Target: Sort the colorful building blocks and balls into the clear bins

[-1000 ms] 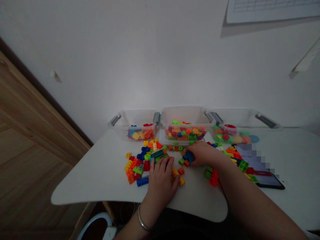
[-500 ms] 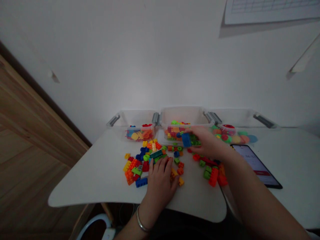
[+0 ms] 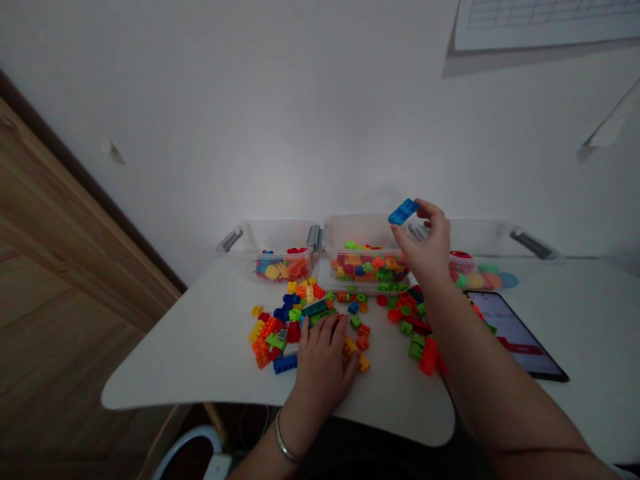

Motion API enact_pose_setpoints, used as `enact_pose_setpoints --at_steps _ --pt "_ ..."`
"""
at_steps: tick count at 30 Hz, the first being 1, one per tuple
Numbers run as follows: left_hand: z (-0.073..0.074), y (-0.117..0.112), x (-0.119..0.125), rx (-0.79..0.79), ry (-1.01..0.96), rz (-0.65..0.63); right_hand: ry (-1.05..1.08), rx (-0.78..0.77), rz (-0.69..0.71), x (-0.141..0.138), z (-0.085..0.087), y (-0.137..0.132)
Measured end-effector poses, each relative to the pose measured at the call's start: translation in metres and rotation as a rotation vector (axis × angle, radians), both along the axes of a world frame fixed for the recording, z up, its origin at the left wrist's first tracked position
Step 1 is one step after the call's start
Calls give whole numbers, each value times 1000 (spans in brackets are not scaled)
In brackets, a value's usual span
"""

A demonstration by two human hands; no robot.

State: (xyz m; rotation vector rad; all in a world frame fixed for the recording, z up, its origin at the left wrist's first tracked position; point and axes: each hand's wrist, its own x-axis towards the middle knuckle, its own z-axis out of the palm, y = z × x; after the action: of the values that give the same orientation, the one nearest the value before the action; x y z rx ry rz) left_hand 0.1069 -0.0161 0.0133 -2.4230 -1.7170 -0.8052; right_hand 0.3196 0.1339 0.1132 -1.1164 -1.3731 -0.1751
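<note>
Head view shows the right hand [image 3: 424,245] raised above the rim of a clear plastic bin with grey clip handles [image 3: 365,230], holding a flat blue plastic building brick [image 3: 403,211] by its edges. Its fingers [image 3: 426,212] are pressed together on the brick, pinching it against the thumb. The brick is tilted and well above the loose pieces, and this edge grip seems to leave its broad face open to view. The left hand [image 3: 323,367], wearing a thin metal bangle [image 3: 285,447], lies palm down on the white curved counter [image 3: 175,377]. Its fingers [image 3: 327,331] are spread apart and reach a heap of multicoloured plastic bricks [image 3: 285,330]; the hand appears to rest there rather than grip anything. A second heap of red and green bricks [image 3: 413,327] lies to the right, near a black-edged touchscreen device [image 3: 520,337]. The clear bin holds more mixed bricks.
</note>
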Motion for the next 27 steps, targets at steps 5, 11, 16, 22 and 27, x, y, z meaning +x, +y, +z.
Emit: enact_pose_setpoints --at_steps 5,11,16,22,27 --pt "0 1 0 -12 -13 -12 -199 -208 54 -9 6 16" --pt "0 2 0 -8 -21 -17 -510 -671 132 -16 16 12" --pt "0 2 0 -15 -21 -14 -531 -750 102 -20 21 6" --pt "0 2 -1 -15 -28 -18 -548 -723 138 -21 20 5" --pt "-2 2 -1 8 -19 -13 -330 -593 257 -14 15 11"
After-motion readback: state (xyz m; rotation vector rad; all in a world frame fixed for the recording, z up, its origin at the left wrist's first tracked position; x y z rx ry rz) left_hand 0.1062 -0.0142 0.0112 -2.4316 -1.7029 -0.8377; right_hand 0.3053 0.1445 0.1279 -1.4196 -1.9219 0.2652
